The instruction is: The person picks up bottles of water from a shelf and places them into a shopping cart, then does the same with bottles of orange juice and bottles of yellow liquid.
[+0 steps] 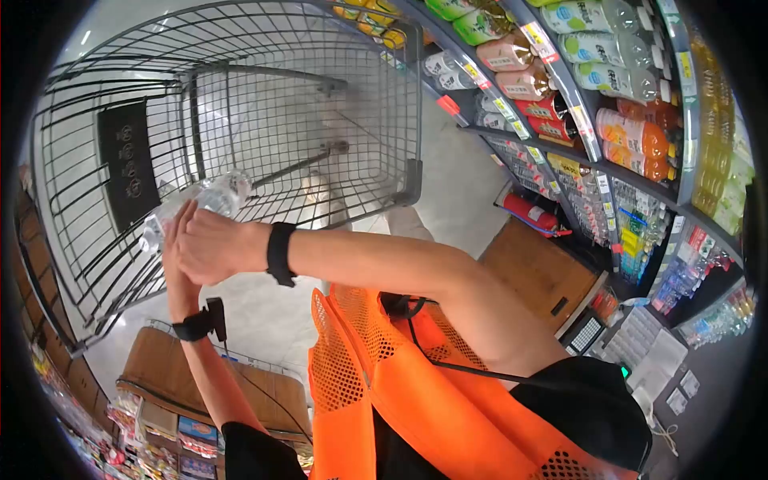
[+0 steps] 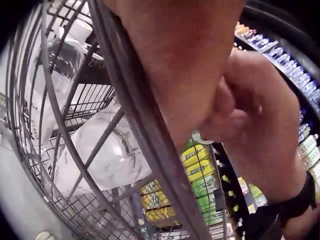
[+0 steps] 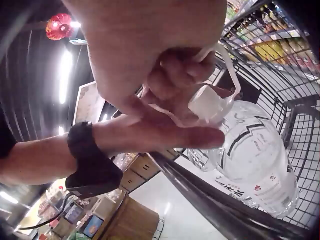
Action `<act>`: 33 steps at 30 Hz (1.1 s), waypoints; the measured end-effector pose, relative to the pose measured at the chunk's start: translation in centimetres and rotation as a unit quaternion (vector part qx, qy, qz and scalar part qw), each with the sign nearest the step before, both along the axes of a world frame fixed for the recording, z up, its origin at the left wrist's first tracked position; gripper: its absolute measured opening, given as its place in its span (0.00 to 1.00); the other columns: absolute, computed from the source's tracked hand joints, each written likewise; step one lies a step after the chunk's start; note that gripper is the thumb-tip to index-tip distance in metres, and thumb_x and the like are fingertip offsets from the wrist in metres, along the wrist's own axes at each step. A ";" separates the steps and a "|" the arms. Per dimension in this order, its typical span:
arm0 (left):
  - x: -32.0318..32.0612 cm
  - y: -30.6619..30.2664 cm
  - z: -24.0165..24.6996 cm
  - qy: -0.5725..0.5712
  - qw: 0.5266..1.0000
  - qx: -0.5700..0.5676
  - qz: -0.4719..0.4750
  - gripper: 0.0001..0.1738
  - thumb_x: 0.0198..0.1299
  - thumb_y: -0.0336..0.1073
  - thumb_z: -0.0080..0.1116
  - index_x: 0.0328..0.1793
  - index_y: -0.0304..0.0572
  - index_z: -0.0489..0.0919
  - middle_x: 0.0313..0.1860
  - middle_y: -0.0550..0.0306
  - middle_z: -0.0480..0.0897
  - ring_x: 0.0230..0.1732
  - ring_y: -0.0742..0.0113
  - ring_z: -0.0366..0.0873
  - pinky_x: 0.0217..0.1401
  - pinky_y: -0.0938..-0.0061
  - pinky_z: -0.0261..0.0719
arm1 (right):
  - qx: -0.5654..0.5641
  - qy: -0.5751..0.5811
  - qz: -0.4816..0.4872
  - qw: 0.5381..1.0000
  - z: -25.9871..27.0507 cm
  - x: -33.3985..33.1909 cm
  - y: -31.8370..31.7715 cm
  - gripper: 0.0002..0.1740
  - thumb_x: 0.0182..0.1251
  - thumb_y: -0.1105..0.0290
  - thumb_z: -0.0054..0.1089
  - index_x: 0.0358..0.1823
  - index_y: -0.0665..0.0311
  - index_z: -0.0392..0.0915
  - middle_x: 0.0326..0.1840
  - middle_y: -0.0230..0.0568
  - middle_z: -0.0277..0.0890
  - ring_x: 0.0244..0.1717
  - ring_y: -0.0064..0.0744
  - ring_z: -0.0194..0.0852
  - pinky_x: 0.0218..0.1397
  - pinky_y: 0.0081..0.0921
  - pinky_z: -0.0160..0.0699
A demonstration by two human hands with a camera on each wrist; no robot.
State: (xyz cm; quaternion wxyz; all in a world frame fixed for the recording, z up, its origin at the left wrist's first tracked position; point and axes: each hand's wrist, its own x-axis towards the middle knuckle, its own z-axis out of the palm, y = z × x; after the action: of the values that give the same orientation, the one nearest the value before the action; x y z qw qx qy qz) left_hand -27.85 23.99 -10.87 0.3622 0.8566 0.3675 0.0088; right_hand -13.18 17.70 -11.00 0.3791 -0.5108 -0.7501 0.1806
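A large clear bottle (image 1: 220, 194) lies at the cart's near left side. In the right wrist view, curled fingers of my right hand (image 3: 145, 50) hold the white loop handle (image 3: 231, 70) beside the bottle's white cap (image 3: 205, 102). My left hand (image 3: 165, 134) is beneath, its thumb along the neck of the clear bottle (image 3: 260, 160) and its fingers behind the cap. The head view has my right hand (image 1: 214, 244) over my left hand (image 1: 174, 260). Two clear bottles, one upper (image 2: 56, 72) and one lower (image 2: 107, 150), show through the bars in the left wrist view.
The wire shopping cart (image 1: 414, 180) has a dark panel (image 1: 128, 164) on its left side. Shelves of drinks (image 1: 616, 132) rise at the right, with a red fire extinguisher (image 1: 530, 212) below. A wooden display (image 1: 156, 356) stands at the lower left.
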 end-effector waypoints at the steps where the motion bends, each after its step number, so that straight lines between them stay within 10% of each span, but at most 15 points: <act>1: -1.2 0.3 -0.6 0.032 0.997 0.052 -0.054 0.30 0.59 0.37 0.57 0.69 0.39 0.75 0.69 0.49 0.76 0.70 0.45 0.71 0.80 0.54 0.56 | -0.043 0.021 0.012 0.999 -0.4 0.0 0.1 0.14 0.46 0.62 0.59 0.12 0.64 0.76 0.15 0.48 0.77 0.18 0.47 0.77 0.24 0.41 0.69; 4: -5.3 1.9 -2.7 0.037 0.979 0.162 -0.119 0.35 0.56 0.40 0.63 0.71 0.35 0.73 0.67 0.45 0.77 0.68 0.44 0.72 0.80 0.54 0.55 | -0.117 0.087 0.018 0.989 -1.8 -0.6 1.4 0.17 0.47 0.57 0.58 0.16 0.65 0.80 0.18 0.48 0.80 0.24 0.48 0.81 0.32 0.40 0.73; 10: -8.2 0.9 -5.1 -0.100 0.961 -0.117 0.231 0.35 0.59 0.30 0.62 0.74 0.33 0.67 0.68 0.40 0.75 0.63 0.49 0.77 0.64 0.67 0.74 | -0.138 0.070 0.001 0.988 -5.0 -2.4 2.2 0.24 0.54 0.50 0.56 0.21 0.66 0.84 0.27 0.49 0.83 0.39 0.47 0.81 0.57 0.45 0.66; 16: 1.1 0.0 -0.8 0.128 0.971 0.202 -0.004 0.35 0.59 0.34 0.63 0.75 0.48 0.70 0.74 0.47 0.70 0.74 0.48 0.67 0.70 0.56 0.69 | -0.059 0.058 -0.046 0.995 -6.3 -0.6 -0.9 0.34 0.58 0.50 0.58 0.53 0.75 0.79 0.56 0.60 0.76 0.65 0.53 0.70 0.80 0.49 0.51; 20: -0.4 0.9 -1.8 0.158 0.961 0.224 -0.045 0.27 0.62 0.30 0.60 0.69 0.45 0.76 0.77 0.50 0.67 0.75 0.48 0.65 0.72 0.54 0.68 | -0.043 0.103 -0.102 0.989 -6.7 2.8 -4.1 0.33 0.54 0.55 0.63 0.58 0.71 0.77 0.61 0.59 0.72 0.67 0.57 0.67 0.74 0.61 0.57; 25: -2.5 1.0 -2.8 0.173 0.974 0.144 0.015 0.13 0.67 0.30 0.57 0.57 0.36 0.80 0.72 0.46 0.73 0.71 0.45 0.70 0.71 0.54 0.70 | -0.201 0.420 -0.023 0.885 -3.6 18.3 -13.6 0.18 0.65 0.66 0.62 0.53 0.67 0.76 0.52 0.46 0.77 0.60 0.42 0.75 0.65 0.42 0.74; 29: -2.3 1.1 -2.9 0.162 0.963 0.214 0.016 0.11 0.73 0.34 0.51 0.50 0.33 0.77 0.70 0.45 0.75 0.69 0.45 0.72 0.70 0.55 0.71 | -0.292 0.497 -0.248 0.779 -6.3 28.0 -24.1 0.11 0.71 0.65 0.61 0.46 0.65 0.78 0.43 0.33 0.81 0.46 0.24 0.79 0.50 0.25 0.78; 33: -2.5 1.7 -2.9 0.171 0.961 0.216 -0.017 0.13 0.74 0.36 0.49 0.56 0.34 0.77 0.70 0.45 0.75 0.69 0.46 0.72 0.70 0.55 0.71 | -0.289 0.376 -0.391 0.788 -13.4 35.2 -31.6 0.09 0.72 0.68 0.58 0.48 0.65 0.78 0.45 0.33 0.81 0.47 0.23 0.78 0.51 0.25 0.77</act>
State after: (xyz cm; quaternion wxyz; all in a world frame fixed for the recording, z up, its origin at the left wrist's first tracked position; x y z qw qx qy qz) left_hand -30.38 25.73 -13.77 0.1001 0.9092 0.3989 -0.0646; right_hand 21.97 -13.92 -24.38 0.5039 -0.7380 -0.1967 0.4035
